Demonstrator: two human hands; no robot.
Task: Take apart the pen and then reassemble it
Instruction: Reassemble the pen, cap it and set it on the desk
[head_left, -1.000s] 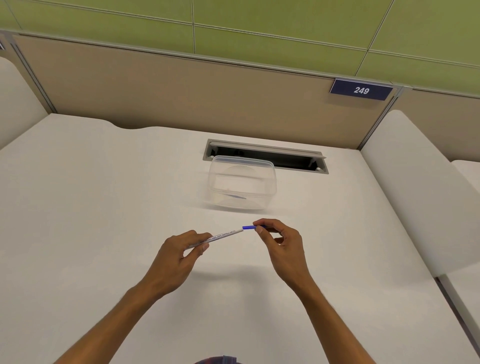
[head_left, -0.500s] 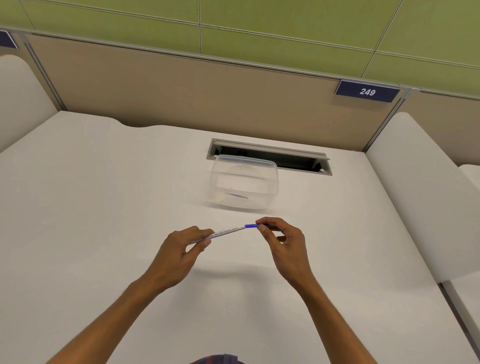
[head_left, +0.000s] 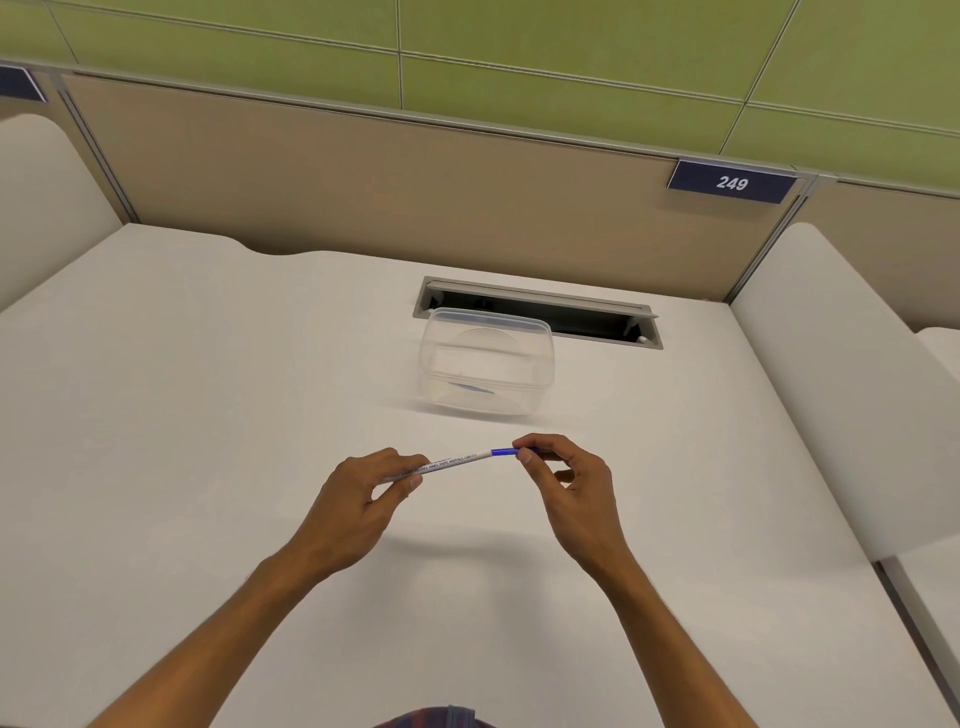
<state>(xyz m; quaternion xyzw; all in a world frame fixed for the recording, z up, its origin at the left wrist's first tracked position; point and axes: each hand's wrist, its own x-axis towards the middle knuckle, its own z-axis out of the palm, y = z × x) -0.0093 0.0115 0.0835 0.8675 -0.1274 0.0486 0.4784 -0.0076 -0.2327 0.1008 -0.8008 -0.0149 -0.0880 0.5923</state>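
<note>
A slim white pen (head_left: 453, 462) with dark print along its barrel hangs level above the white desk, held between both hands. My left hand (head_left: 358, 506) pinches the barrel's left end between thumb and fingers. My right hand (head_left: 569, 488) pinches the blue end piece (head_left: 503, 452) with thumb and forefinger; the tip of that end is hidden under the fingers. The blue piece still touches the white barrel.
A clear plastic box (head_left: 485, 371) stands just beyond the pen, with a thin blue part lying inside it. Behind it is an open cable slot (head_left: 540, 314) in the desk. White padded dividers (head_left: 841, 384) flank the desk left and right.
Both hands keep the same hold on the pen; the pen sits slightly flatter than a second ago. The view has shifted a little to the left.
</note>
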